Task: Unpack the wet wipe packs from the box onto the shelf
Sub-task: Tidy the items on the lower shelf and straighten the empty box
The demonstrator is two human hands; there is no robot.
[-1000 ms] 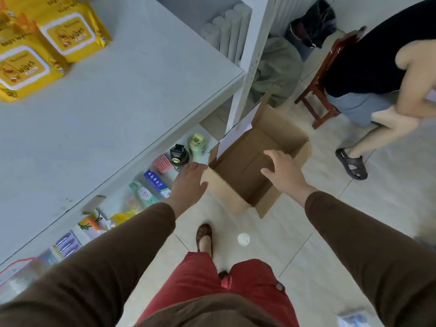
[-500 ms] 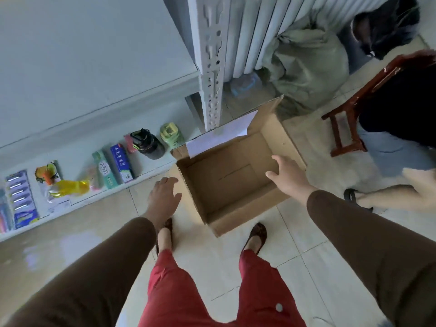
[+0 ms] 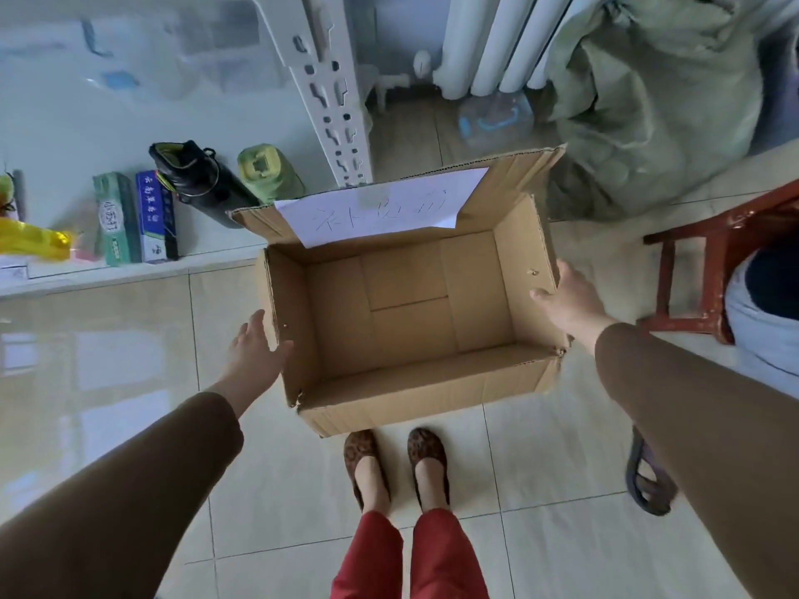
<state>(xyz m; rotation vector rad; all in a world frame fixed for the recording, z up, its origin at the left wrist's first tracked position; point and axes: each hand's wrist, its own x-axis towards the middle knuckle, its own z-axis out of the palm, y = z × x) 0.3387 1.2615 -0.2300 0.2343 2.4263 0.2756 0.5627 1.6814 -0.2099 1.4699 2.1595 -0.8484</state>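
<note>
Box mid-frame, empty, light, walls flexible. My left hand and right hand, fingers spread, flank its short walls; grip there.

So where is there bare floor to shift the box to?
Bare tiles lie left of the box, below the bottom shelf edge, and around the feet. The right side is crowded: red stool, a seated person, green sack behind.

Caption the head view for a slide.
Both hands, left hand and right hand, flank the empty cardboard box on the tiled floor.
</note>
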